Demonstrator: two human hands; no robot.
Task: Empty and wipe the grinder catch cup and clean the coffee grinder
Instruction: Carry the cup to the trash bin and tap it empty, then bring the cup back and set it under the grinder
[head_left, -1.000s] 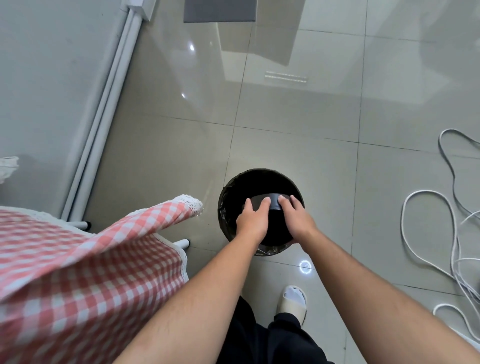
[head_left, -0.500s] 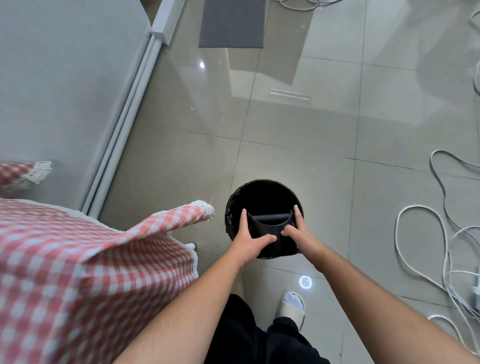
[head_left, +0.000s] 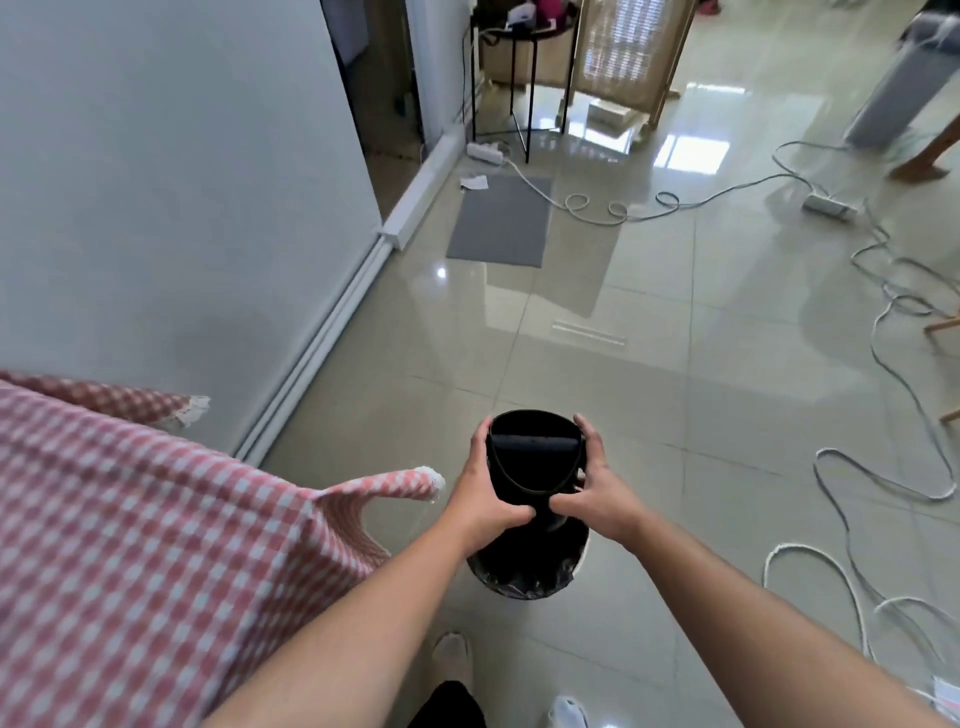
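Note:
I hold a black grinder catch cup (head_left: 530, 457) upright in both hands, its mouth facing up and away from me. My left hand (head_left: 485, 486) grips its left side and my right hand (head_left: 597, 483) grips its right side, thumbs meeting at the near wall. The cup hangs just above a round black-lined waste bin (head_left: 524, 569) on the tiled floor. The coffee grinder itself is not in view.
A table with a pink checked cloth (head_left: 130, 545) juts in at the left, close to the bin. White cables (head_left: 883, 457) loop over the floor on the right. A grey mat (head_left: 501, 221) lies farther off, and a white wall (head_left: 182, 182) runs along the left.
The cup has come up out of the bin and turned upright in both hands. My view has lifted from straight down to looking across the room.

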